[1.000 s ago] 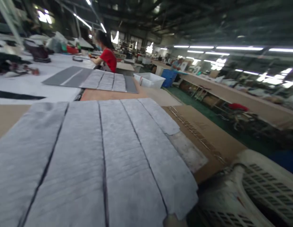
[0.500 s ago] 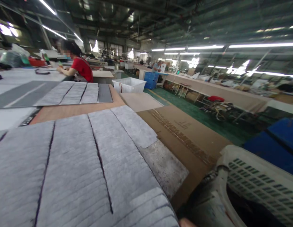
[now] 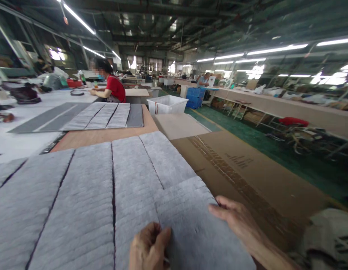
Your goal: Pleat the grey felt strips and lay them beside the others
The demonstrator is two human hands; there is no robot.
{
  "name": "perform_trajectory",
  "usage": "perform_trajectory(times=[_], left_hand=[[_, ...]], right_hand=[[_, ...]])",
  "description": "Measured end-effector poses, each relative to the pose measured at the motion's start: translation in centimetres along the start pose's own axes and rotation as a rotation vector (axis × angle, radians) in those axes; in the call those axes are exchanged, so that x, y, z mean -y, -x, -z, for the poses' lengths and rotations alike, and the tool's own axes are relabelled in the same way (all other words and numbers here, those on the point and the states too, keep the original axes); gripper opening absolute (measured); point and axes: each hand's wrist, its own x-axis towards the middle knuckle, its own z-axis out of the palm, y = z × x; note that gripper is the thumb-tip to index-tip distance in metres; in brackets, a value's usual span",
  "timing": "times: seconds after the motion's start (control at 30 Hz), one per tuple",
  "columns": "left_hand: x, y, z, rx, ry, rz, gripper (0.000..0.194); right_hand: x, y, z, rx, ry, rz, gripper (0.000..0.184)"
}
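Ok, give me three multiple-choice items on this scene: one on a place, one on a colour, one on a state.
1. Where is the white plastic crate?
A. Stacked on a blue crate
B. Beyond the brown cardboard sheet
C. On the green floor at far right

2. What colour is the seated co-worker's shirt?
A. Blue
B. Green
C. Red

3. What do the left hand and right hand touch?
A. Nothing
B. A grey felt sheet
C. A white crate

Answers:
1. B: the crate stands far ahead, past the cardboard.
2. C: the shirt shows red.
3. B: both hands are at the sheet.
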Motion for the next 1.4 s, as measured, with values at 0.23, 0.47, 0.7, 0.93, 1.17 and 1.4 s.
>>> perform_trajectory(times=[0.23, 0.47, 0.7, 0.93, 1.17, 1.4], left_hand=[[-4.4, -5.4, -2.8, -0.13, -0.391, 0.003, 0.024], [-5.6, -8.8, -4.5, -0.26, -0.696, 0.062, 0.023], [-5.7, -9.7, -4.8, -0.291, -0.795, 0.128, 0.024], [-5.9, -10.2, -4.8, -0.299, -0.821, 0.172, 0.023], [-5.7, -10.2, -5.1, -0.314, -0.838, 0.193, 0.02], [-5.8, -10.1, -5.1, -0.313, -0.848, 0.187, 0.02]], right_hand=[[-1.2, -9.1, 0.5, 0.086, 0.09, 0.013, 0.028], [-1.5, -13.3, 0.5, 0.056, 0.249, 0.06, 0.031], [-1.5, -14.9, -0.5, 0.074, 0.308, 0.101, 0.033], [-1.9, -15.4, -0.9, 0.049, 0.359, 0.11, 0.03], [-1.8, -15.6, -1.0, 0.051, 0.414, 0.094, 0.031], [-1.9, -15.4, -1.2, 0.045, 0.442, 0.126, 0.032]])
